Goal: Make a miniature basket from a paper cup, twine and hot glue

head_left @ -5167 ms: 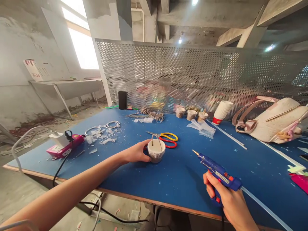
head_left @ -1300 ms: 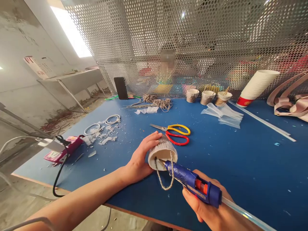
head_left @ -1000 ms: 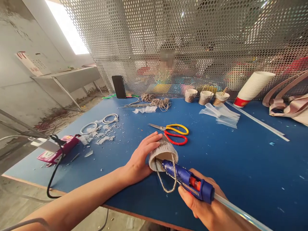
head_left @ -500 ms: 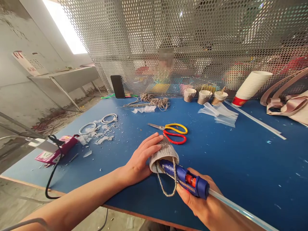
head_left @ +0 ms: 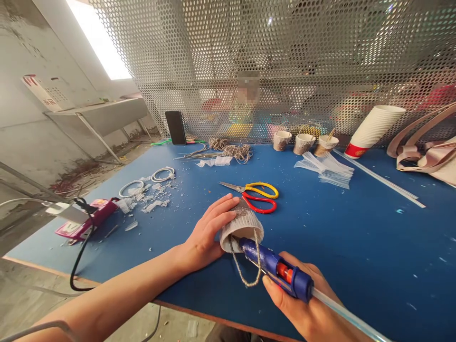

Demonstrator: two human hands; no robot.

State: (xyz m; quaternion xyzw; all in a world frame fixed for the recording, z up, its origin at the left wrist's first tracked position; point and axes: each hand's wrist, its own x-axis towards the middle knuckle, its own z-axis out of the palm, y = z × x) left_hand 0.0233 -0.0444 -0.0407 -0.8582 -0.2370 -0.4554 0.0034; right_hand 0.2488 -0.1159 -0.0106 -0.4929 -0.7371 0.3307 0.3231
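My left hand [head_left: 213, 230] is wrapped over a small whitish cup [head_left: 249, 221] that lies tilted on its side, mouth toward me. A loop of twine [head_left: 248, 283] hangs from its rim like a handle. In my right hand [head_left: 302, 304] is a blue glue gun [head_left: 272, 266], a long clear glue stick [head_left: 347, 311] running out of its back. The nozzle end points into the cup's mouth, and its very tip is hard to make out. Just beyond the cup lie scissors [head_left: 245, 189] with one yellow and one red handle.
Three small cups [head_left: 304, 143] stand at the back beside a leaning paper cup stack [head_left: 375, 130]. Clear strips [head_left: 327, 168], twine [head_left: 237, 152], a phone [head_left: 175, 128] and white rings [head_left: 163, 174] with scraps lie about. A pink power strip [head_left: 99, 211] sits left; a perforated metal screen [head_left: 213, 71] rises behind.
The glue gun has drawn back slightly out of the cup, toward the lower right. My left hand keeps its hold on the cup, which has barely shifted.
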